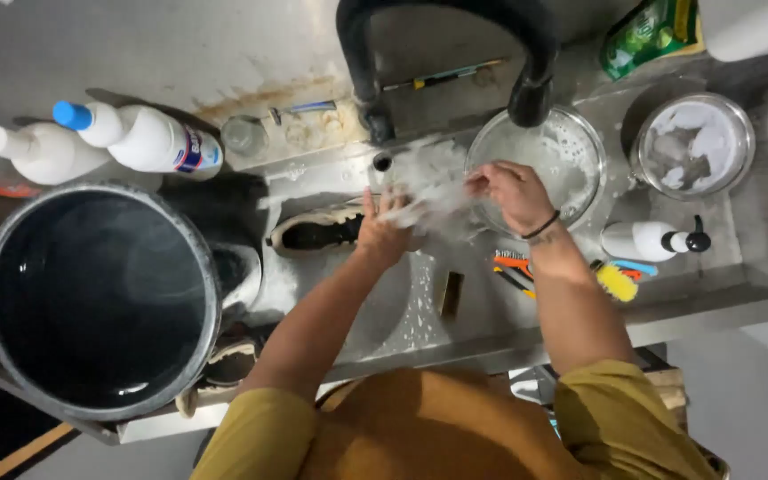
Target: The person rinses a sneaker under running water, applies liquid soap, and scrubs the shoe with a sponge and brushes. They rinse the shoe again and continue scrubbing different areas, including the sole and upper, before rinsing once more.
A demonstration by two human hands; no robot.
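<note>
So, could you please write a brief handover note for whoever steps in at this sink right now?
Left hand: open, pressed against a blurred, soapy white cloth over the sink.
Right hand: grips the same cloth at the rim of the foamy glass bowl.
A shoe lies in the sink beside the left hand; brushes lie right of it.
Done: cloth lathered.
Left, probably: rinsing; the shoe looks untouched.

Two hands over sink: left hand [382,229], right hand [510,191]. Two white bottles, one with blue cap [140,138], one with white cap [39,153]. One white bottle with black pump [655,240]. Two round metal bowls: foamy one [571,147], other [693,145]. One big dark bucket [100,298]. One black tap [446,53]. One shoe [317,233]. One yellow brush [616,282]. One green pouch [651,34].
</note>
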